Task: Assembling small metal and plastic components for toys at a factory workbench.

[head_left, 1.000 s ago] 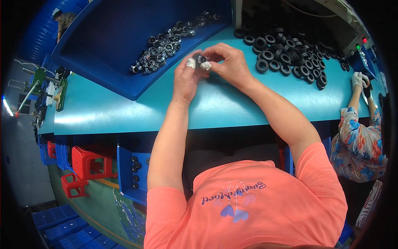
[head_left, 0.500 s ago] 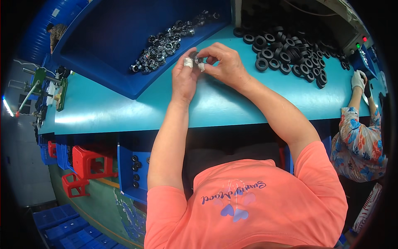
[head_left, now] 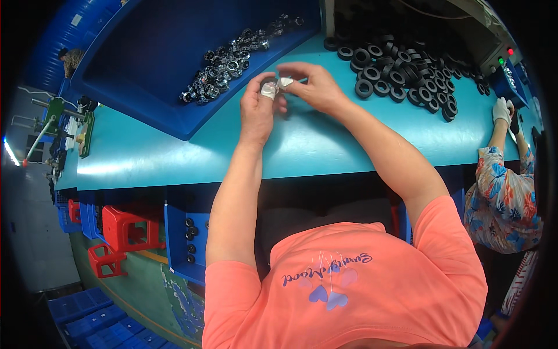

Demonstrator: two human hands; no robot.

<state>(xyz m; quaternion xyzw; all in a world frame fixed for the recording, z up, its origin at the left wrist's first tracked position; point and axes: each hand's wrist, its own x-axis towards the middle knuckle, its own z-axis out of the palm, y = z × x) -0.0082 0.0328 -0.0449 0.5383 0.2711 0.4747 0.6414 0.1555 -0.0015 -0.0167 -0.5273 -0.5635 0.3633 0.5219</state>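
Over the turquoise table [head_left: 325, 145], my two hands meet in front of the blue bin [head_left: 186, 131]. My left hand [head_left: 256, 116] is closed round a small black ring [head_left: 267, 81], held upright between thumb and fingers. White tape wraps the left thumb and the right thumb. My right hand [head_left: 319, 90] comes in from the right with its fingers curled toward the ring; they are slightly blurred, and what they pinch is hidden. Shiny clear-and-black wheel hubs [head_left: 232, 65] lie heaped inside the bin. To the right of my hands spreads a large pile of black rubber rings [head_left: 397, 78].
A co-worker's gloved hand [head_left: 501, 110] is at the table's right end. Green metal presses [head_left: 86, 135] stand at the left end. Below the table's edge are a blue crate [head_left: 180, 256] with several small black wheels and red stools [head_left: 125, 227].
My right fingers have shifted around the held piece, and the right thumb now sits higher, beside the left thumb. My left hand has barely moved and keeps its hold.
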